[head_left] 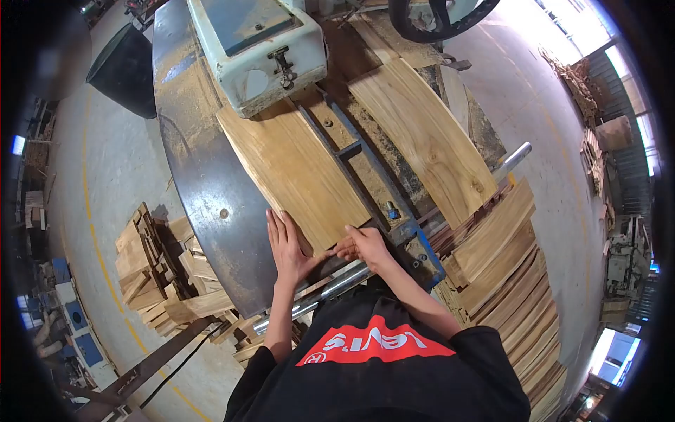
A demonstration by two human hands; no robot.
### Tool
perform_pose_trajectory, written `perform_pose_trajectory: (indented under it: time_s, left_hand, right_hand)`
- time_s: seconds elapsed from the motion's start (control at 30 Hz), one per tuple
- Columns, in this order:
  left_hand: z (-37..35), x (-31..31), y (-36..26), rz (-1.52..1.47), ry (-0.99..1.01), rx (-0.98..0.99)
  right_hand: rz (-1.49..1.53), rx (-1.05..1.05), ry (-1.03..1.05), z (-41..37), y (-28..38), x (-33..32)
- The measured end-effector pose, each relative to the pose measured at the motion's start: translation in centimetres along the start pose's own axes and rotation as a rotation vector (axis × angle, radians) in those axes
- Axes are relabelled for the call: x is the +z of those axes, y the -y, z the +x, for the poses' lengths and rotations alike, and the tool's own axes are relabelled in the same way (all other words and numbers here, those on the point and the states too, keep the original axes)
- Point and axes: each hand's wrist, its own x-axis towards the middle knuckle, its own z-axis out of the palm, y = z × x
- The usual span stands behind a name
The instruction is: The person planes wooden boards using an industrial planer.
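Note:
A flat wooden board (299,172) lies on the dark metal saw table (211,204), its far end under the white and blue machine housing (264,63). My left hand (287,250) rests against the board's near left corner, fingers stretched forward along the edge and thumb spread toward the right. At the near end, my right hand (365,247) has its thumb over the board's top and its fingers bent at the end edge. Alongside the board's right side runs a blue-grey metal fence (351,148).
Right of the fence lies another board (429,133). Stacked planks (513,281) stand at the lower right, and offcuts (165,264) are piled on the left. A metal bar (330,287) crosses before my body. A dark bin (123,74) stands beyond the sawdust-covered table.

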Motion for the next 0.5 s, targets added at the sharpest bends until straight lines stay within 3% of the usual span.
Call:
perform_pose_trajectory:
  time_s: [0.23,0.5]
  left_hand:
    - [5.6,-0.5,3.6,0.099,0.002,-0.019]
    - [5.9,0.1,4.9,0.096,-0.039,0.028]
  right_hand:
    - [0.098,-0.072,-0.039,4.8,4.6,3.8]
    - [0.174,-0.102,0.010,5.9,4.7,4.0]
